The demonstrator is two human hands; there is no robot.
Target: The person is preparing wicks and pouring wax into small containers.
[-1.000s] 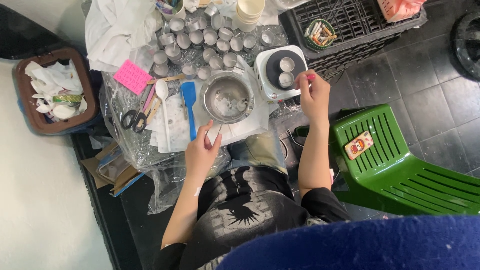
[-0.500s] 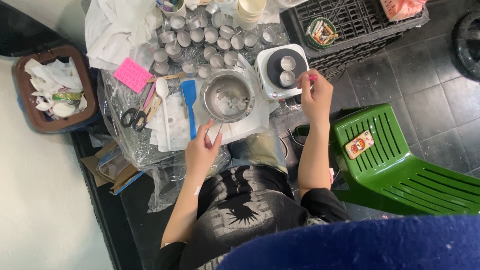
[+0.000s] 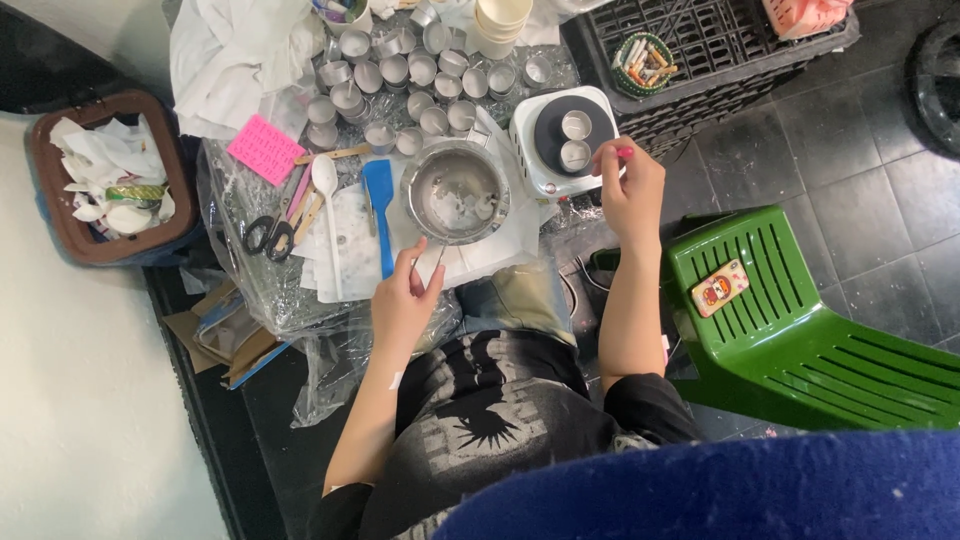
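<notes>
Left hand point(image 3: 403, 300) pinches the handle of the round metal saucepan point(image 3: 455, 192); beside the pan, right hand point(image 3: 628, 188) pinches a pink stick point(image 3: 624, 153) at the white hotplate point(image 3: 561, 140).

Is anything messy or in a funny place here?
Yes. A phone in a cartoon case lies on the seat of a green plastic chair instead of the table. Crumpled white paper is heaped at the table's far corner, and a brown bin is stuffed with scraps.

The pan point(image 3: 455, 193) sits just beyond the left hand point(image 3: 405, 300) fingertips, with the spatula point(image 3: 379, 212) and spoon point(image 3: 327, 205) lying to their left. The hotplate point(image 3: 562, 140), carrying two small tins point(image 3: 575, 140), lies just left of the right hand point(image 3: 630, 190) fingers, and the chair point(image 3: 800, 330) stands to their right.
</notes>
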